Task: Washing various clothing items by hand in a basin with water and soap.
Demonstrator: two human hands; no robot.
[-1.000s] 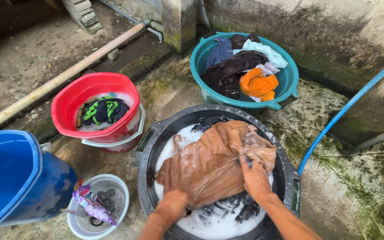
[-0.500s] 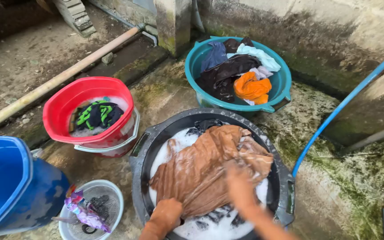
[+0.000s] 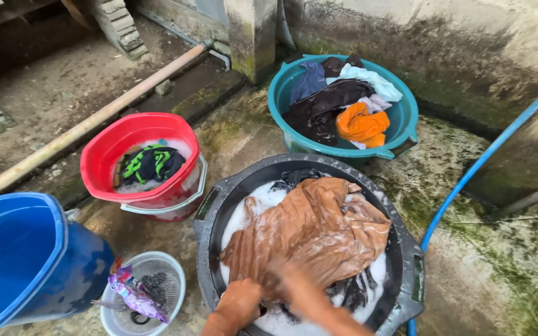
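Note:
A wet brown cloth (image 3: 312, 233) lies spread over soapy water in a black tub (image 3: 210, 211). My left hand (image 3: 239, 302) grips the cloth's near edge at the bottom of the view. Beside it my right hand (image 3: 294, 283) is blurred with motion and presses on the cloth close to the left hand. Dark clothes (image 3: 350, 292) show in the foam under the brown cloth.
A red bucket (image 3: 104, 146) holds a black and green garment in suds. A teal basin (image 3: 406, 115) holds several clothes, one orange. A blue bucket (image 3: 26, 261) and a small white basket (image 3: 172, 274) stand at left. A blue hose (image 3: 481, 162) runs at right.
My right hand has slid from the cloth's far right side back toward me, near the left hand. The cloth has shifted with it. The left hand keeps its grip.

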